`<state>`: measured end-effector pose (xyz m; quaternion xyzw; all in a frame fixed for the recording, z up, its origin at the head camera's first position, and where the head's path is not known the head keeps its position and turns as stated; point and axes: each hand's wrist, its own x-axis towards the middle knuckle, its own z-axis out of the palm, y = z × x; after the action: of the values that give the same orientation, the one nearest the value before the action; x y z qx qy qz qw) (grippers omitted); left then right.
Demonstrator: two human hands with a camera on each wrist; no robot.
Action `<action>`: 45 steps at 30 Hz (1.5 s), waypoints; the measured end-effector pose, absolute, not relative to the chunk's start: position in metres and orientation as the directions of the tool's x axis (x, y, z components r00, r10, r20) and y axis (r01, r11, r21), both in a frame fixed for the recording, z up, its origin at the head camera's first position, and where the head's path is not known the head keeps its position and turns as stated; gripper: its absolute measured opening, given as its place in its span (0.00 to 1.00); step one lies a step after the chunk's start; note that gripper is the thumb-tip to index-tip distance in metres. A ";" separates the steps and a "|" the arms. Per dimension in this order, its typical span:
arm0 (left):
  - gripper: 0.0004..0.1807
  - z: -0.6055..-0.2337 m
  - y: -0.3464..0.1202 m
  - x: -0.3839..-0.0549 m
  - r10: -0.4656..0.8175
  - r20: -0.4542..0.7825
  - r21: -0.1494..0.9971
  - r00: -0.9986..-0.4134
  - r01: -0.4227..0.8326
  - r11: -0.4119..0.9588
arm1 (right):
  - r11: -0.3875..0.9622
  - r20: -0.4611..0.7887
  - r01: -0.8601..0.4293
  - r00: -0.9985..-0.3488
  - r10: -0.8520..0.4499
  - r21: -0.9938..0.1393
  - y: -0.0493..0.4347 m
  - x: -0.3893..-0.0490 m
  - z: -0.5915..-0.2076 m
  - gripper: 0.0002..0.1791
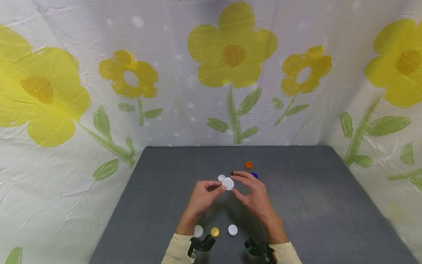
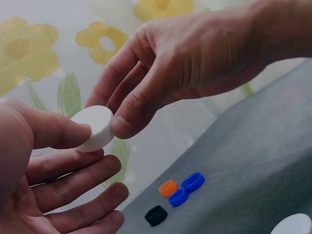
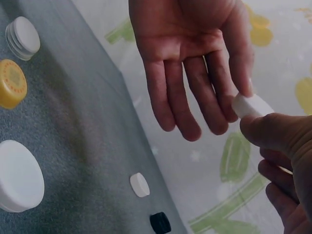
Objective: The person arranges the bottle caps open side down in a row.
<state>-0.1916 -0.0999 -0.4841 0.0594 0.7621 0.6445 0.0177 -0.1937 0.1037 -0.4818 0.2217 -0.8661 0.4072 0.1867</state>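
Note:
Both hands meet at a round white bottle cap (image 1: 228, 184), held above the grey table. My left hand (image 1: 202, 198) pinches it between thumb and index finger; the other left fingers (image 2: 78, 185) are spread below. From the opposite side, my right hand (image 1: 255, 196) grips the cap's edge, its thumb (image 2: 127, 116) against the rim and its index finger curving round the far side. In the right wrist view the same cap (image 3: 249, 106) is partly covered by the right thumb.
Beyond the hands lie a small white cap (image 1: 221, 178), a black cap (image 2: 156, 215), an orange cap (image 1: 248, 164) and two blue caps (image 2: 193, 182). Nearer the body are a yellow cap (image 1: 215, 231) and white caps (image 1: 232, 230) on either side. A flowered curtain (image 1: 178, 121) stands behind the table (image 1: 313, 205).

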 end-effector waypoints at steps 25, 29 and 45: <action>0.16 -0.494 -0.075 -0.192 0.464 0.381 0.498 -0.800 0.600 0.626 | 0.707 0.374 -0.477 -0.873 -0.313 -0.522 0.143 -0.177 -0.488 0.19; 0.16 -0.496 -0.068 -0.190 0.520 0.322 0.463 -0.791 0.610 0.643 | 0.729 0.322 -0.457 -0.887 -0.331 -0.510 0.149 -0.172 -0.492 0.19; 0.12 -0.513 -0.038 -0.177 0.621 0.079 0.367 -0.780 0.602 0.710 | 0.748 0.080 -0.352 -0.924 -0.375 -0.563 0.173 -0.152 -0.515 0.15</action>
<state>-0.1769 -0.0381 -0.5126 0.3306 0.9242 0.1895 0.0250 -0.1516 0.1728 -0.5154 0.1944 -0.9347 0.2971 -0.0191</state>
